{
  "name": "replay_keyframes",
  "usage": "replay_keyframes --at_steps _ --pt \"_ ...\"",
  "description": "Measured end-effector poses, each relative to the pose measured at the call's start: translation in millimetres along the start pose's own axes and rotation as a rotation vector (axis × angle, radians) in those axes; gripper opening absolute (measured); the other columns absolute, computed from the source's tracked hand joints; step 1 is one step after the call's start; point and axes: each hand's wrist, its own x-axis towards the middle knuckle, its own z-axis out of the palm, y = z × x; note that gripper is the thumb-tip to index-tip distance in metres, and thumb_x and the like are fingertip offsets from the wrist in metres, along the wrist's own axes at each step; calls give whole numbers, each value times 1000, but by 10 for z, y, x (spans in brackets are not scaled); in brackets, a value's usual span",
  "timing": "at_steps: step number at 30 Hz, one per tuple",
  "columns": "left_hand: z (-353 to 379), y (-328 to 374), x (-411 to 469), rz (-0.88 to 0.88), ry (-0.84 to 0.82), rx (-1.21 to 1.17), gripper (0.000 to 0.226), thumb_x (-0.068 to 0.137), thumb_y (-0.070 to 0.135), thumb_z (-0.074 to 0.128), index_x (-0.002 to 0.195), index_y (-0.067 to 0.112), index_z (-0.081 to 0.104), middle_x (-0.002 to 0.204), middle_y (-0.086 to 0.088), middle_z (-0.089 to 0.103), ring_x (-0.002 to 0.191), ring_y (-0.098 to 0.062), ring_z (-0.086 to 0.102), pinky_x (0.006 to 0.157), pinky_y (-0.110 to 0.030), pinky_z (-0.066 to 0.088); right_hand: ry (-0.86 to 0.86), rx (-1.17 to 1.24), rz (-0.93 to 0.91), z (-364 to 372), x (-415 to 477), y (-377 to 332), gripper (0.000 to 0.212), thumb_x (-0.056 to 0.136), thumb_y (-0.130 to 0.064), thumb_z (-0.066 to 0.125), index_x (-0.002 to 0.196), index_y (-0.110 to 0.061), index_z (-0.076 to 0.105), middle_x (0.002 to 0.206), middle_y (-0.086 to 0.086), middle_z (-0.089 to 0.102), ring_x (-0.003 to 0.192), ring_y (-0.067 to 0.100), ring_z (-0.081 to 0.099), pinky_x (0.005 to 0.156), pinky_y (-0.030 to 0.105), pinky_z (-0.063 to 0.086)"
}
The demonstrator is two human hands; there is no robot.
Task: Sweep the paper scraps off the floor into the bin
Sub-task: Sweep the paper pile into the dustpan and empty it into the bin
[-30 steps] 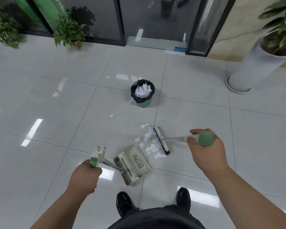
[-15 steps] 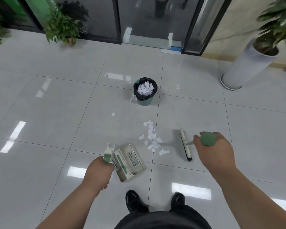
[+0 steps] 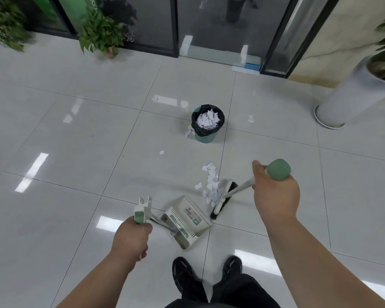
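Observation:
White paper scraps (image 3: pixel 211 184) lie in a loose line on the grey tiled floor, just left of the broom head (image 3: pixel 223 199). My right hand (image 3: pixel 273 192) grips the broom's handle under its green end cap. My left hand (image 3: pixel 131 237) grips the handle of the cream dustpan (image 3: pixel 185 221), which rests on the floor with its mouth towards the scraps. Farther off stands a small green bin (image 3: pixel 207 123) with a black liner, heaped with paper. One single scrap (image 3: pixel 161 152) lies alone, and a few scraps (image 3: pixel 188 132) sit at the bin's left foot.
My black shoes (image 3: pixel 185 276) stand right behind the dustpan. A tall white planter (image 3: pixel 351 96) is at the far right, potted plants (image 3: pixel 102 32) stand along the back left, and dark glass doors (image 3: pixel 218 25) close off the back.
The broom swung out to the right, then came back left against the scraps, bunching them towards the dustpan. The dustpan stayed in nearly the same spot.

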Motion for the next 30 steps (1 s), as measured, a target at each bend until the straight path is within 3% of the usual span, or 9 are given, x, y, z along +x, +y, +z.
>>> replay_keyframes --at_steps 7,12,20,23,26,30 --pt "161 134 -60 -26 19 -47 13 88 1 52 79 10 50 65 -10 44 48 -22 39 47 -26 39 -60 83 -40 192 205 -90 61 61 -70 70 93 -18 66 80 2 73 76 23 71 75 42 58" --pt "339 295 -64 -72 86 -129 13 88 0 54 79 8 49 66 -11 43 48 -23 39 48 -27 38 -155 103 -104 -92 556 -264 31 83 -40 76 110 -27 66 97 2 75 85 20 71 86 41 57" --pt "739 588 -25 -114 166 -231 14 89 0 54 78 7 49 66 -11 44 51 -22 38 49 -27 38 -288 -66 -305 -387 1193 -561 16 83 -38 76 93 -33 65 83 -7 68 60 13 58 66 37 53" --pt "835 643 7 -131 202 -304 14 91 0 53 79 7 51 67 -11 46 53 -22 41 52 -28 39 -383 -210 -437 -389 1387 -574 15 86 -37 75 89 -44 62 99 -9 65 67 15 60 69 37 55" --pt "957 661 27 -153 241 -358 14 90 1 52 79 8 51 68 -11 47 53 -22 42 53 -28 39 -470 -340 -523 -346 1553 -581 18 90 -34 72 78 -42 62 108 -11 60 81 16 64 74 35 53" --pt "1166 684 54 -171 259 -407 14 88 0 52 78 9 47 66 -11 46 53 -21 41 51 -27 38 -572 -438 -573 -220 1819 -579 6 92 -31 68 93 -37 68 114 -10 56 82 2 60 68 27 47"
